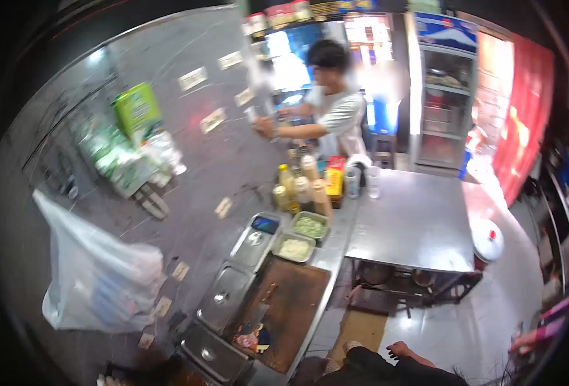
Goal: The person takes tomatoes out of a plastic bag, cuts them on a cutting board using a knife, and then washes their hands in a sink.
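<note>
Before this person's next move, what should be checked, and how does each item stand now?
1. Right hand free: ok, nothing visible in it.
2. Left hand free: cannot tell, no clear view of it.
3. Brown board clear: not ok, a knife and a small multicoloured item lie on it.
4. Metal lids bare: not ok, what looks like a phone lies on one.
5. Bottles upright: ok.
6. Other person away from the board: ok, standing beyond the bottles.
</note>
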`<state>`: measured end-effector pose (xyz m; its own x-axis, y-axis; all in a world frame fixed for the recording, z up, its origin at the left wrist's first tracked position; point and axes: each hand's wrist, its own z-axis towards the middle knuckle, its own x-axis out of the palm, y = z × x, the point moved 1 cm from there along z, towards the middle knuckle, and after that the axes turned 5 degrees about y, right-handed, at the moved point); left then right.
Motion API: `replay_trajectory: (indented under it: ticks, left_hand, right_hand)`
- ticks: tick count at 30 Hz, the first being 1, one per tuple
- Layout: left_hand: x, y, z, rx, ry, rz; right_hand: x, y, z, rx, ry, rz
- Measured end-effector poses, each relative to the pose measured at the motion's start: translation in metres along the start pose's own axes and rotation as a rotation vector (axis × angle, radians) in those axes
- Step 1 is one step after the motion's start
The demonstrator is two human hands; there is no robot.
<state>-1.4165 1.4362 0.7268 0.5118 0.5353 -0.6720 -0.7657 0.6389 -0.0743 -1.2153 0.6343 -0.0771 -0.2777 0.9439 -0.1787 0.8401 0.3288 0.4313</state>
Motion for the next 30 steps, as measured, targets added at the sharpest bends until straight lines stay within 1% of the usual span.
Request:
replay_trajectory:
  ticks: [1, 2, 3, 4, 5, 7, 9, 10, 13, 16, 17, 19, 22, 25, 26, 28, 30]
  left_hand:
    - [0.009, -0.032, -0.009, 0.044, 0.036, -0.060]
    - [0.014, -0.069, -0.015, 0.084, 0.073, -0.124]
    - [0.018, -0.098, -0.020, 0.128, 0.123, -0.158]
    - [0.021, -0.135, -0.034, 0.176, 0.160, -0.212]
    - [0.022, -0.168, -0.045, 0.216, 0.190, -0.261]
    - [0.014, -0.235, -0.076, 0.303, 0.247, -0.364]
    - [0.010, -0.299, -0.098, 0.385, 0.302, -0.449]
    - [0.007, -0.331, -0.113, 0.428, 0.334, -0.490]
    - [-0.006, -0.435, -0.168, 0.544, 0.424, -0.612]
    - [-0.031, -0.546, -0.224, 0.661, 0.489, -0.717]
    - [-0.041, -0.580, -0.243, 0.696, 0.511, -0.752]
    - [-0.064, -0.653, -0.275, 0.801, 0.549, -0.806]
    - [-0.091, -0.744, -0.330, 0.913, 0.616, -0.906]
    - [-0.119, -0.838, -0.387, 1.040, 0.689, -1.024]
    - [-0.133, -0.868, -0.410, 1.082, 0.715, -1.055]
    - [-0.163, -0.927, -0.453, 1.164, 0.751, -1.146]
    - [-0.193, -0.986, -0.499, 1.238, 0.761, -1.260]
  right_hand:
    - [0.000, -0.013, -0.013, -0.004, 0.008, 0.054]
    - [-0.003, -0.037, 0.010, 0.032, 0.040, -0.008]
    - [-0.004, -0.039, -0.006, 0.056, 0.018, 0.108]
    - [-0.007, -0.057, 0.007, 0.040, 0.004, 0.195]
    - [-0.017, -0.061, 0.007, 0.030, 0.004, 0.144]
    - [-0.038, -0.068, 0.004, -0.010, -0.014, 0.219]
    - [-0.075, -0.064, -0.005, -0.063, -0.010, 0.239]
    - [-0.096, -0.064, -0.010, -0.124, -0.044, 0.153]
    - [-0.157, -0.081, -0.005, -0.242, -0.168, 0.178]
    - [-0.230, -0.108, -0.023, -0.301, -0.148, 0.261]
    - [-0.253, -0.128, -0.024, -0.308, -0.152, 0.235]
    - [-0.296, -0.171, -0.018, -0.387, -0.305, -0.041]
    - [-0.364, -0.222, -0.048, -0.336, -0.482, 0.057]
    - [-0.430, -0.259, -0.097, -0.331, -0.527, 0.370]
    - [-0.446, -0.279, -0.105, -0.313, -0.592, 0.456]
    - [-0.481, -0.311, -0.114, -0.300, -0.702, 0.600]
    - [-0.501, -0.362, -0.102, -0.276, -0.810, 0.638]
